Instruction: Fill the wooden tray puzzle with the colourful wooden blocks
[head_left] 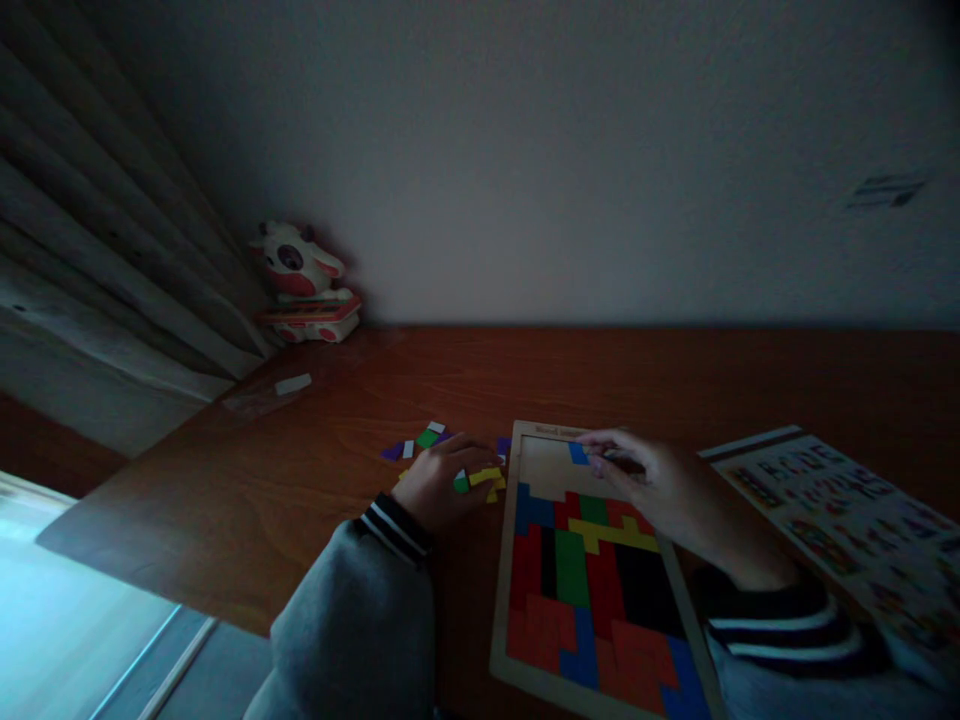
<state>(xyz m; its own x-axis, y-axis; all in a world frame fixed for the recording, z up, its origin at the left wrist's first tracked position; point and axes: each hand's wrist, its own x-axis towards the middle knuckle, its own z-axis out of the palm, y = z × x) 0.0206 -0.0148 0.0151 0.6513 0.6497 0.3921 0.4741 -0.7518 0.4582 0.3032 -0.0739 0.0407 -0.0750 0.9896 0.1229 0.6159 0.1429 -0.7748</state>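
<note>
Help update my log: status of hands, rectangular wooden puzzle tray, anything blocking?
Left hand over loose flat purple, green, yellow pieces. Right hand at blue piece. Tray partly filled; right hand covers its upper right.

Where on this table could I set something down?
Bare table lies between the cow toy and loose pieces, and behind the puzzle board, up to the wall. Crowded: the pieces around the left hand, and the board beneath the right hand.

- We see a brown wooden table point(300, 480)
- At its far left corner we find a cow-shaped toy point(300, 285)
- Near the toy, we spot a small pale strip point(292, 384)
- Just left of our puzzle board point(544, 462), loose coloured pieces point(427, 438)
- To its right, a printed sheet point(840, 500)
</note>
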